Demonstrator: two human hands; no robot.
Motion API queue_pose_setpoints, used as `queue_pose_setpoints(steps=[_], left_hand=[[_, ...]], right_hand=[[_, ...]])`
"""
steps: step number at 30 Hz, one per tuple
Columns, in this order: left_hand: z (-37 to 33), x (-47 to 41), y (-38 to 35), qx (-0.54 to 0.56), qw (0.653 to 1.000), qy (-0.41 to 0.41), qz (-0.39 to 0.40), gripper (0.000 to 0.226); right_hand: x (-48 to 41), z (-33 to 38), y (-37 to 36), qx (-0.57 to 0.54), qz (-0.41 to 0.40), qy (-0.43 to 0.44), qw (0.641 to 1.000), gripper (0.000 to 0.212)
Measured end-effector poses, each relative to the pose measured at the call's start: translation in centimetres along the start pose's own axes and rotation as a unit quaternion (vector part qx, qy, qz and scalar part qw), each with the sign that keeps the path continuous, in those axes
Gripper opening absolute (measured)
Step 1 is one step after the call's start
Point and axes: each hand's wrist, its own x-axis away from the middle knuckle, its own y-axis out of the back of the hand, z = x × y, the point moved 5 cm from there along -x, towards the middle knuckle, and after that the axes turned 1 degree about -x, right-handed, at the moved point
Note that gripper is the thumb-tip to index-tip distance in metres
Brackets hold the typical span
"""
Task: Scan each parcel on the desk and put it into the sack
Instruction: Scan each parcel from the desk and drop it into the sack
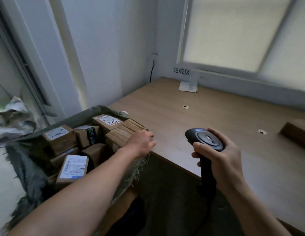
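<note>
My right hand point(221, 155) grips the handle of a black barcode scanner point(205, 138) above the desk's front edge. My left hand point(143, 143) reaches over the left edge of the wooden desk point(208, 120) and rests on a tape-wrapped brown parcel point(126, 132) at the sack's rim; its fingers are hidden from me. The grey woven sack point(29, 172) hangs open beside the desk and holds several cardboard parcels, among them one marked 3153 point(108, 121) and one lying label-up point(73, 167). A brown parcel point(296, 133) lies at the desk's right edge, partly cut off.
A white paper sign point(188, 86) leans against the wall at the back of the desk, under black characters. Two cable holes point(185, 106) point(261, 132) pierce the desktop. A crumpled bag point(13, 116) lies on the floor at the far left. A window with a blind fills the upper right.
</note>
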Motion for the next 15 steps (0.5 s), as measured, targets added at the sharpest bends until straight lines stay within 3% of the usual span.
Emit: queue_pose_setpoints(steps=[15], left_hand=[[-34.0,4.2,-9.9,-0.039,0.979,-0.201,-0.016,0.048]], right_hand=[[8.8,5.6,31.0,0.028,-0.162,0.043,0.985,0.090]])
